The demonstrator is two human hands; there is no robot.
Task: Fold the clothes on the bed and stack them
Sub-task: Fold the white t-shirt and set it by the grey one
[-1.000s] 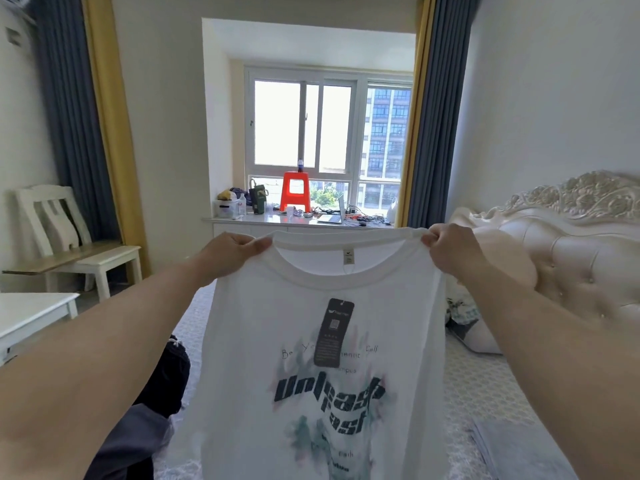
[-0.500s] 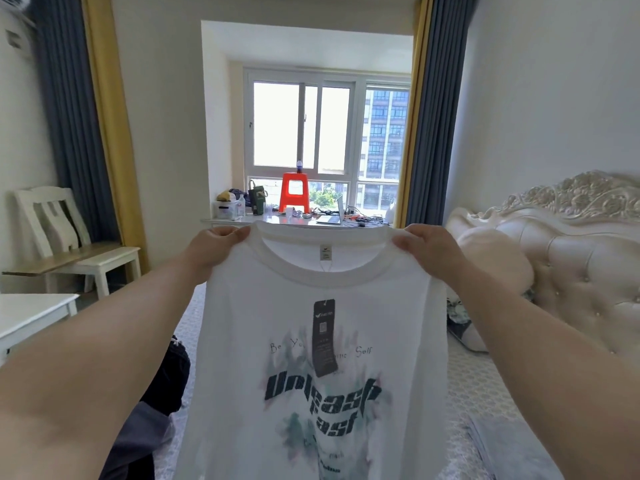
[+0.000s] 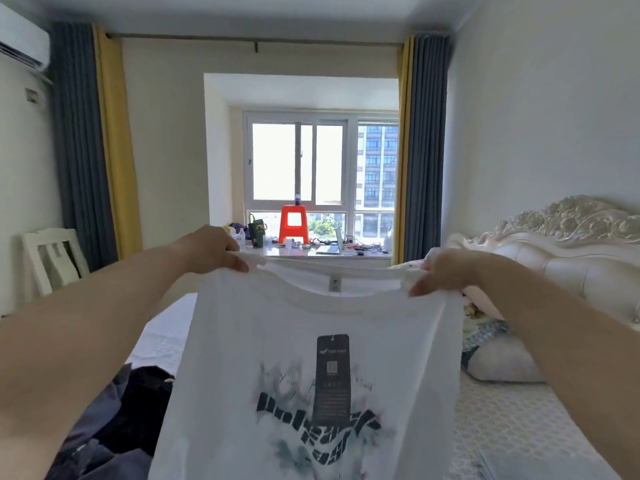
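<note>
A white T-shirt (image 3: 277, 341) with a dark printed graphic and a black hang tag (image 3: 332, 375) hangs spread out in front of me above the bed (image 3: 502, 420). My left hand (image 3: 211, 249) pinches its left shoulder. My right hand (image 3: 446, 271) pinches its right shoulder. The collar sags between the two hands and the hem runs out of view below.
A heap of dark and grey clothes (image 3: 114, 420) lies on the bed at the lower left. A folded grey piece (image 3: 540, 462) sits at the lower right. Pillows (image 3: 498, 358) and a padded headboard (image 3: 568, 258) stand on the right, a white chair (image 3: 52, 258) at the left wall.
The shirt's shoulders have dropped lower relative to the room as my view tilted up, showing more ceiling. Both hands keep their pinch on the shoulders.
</note>
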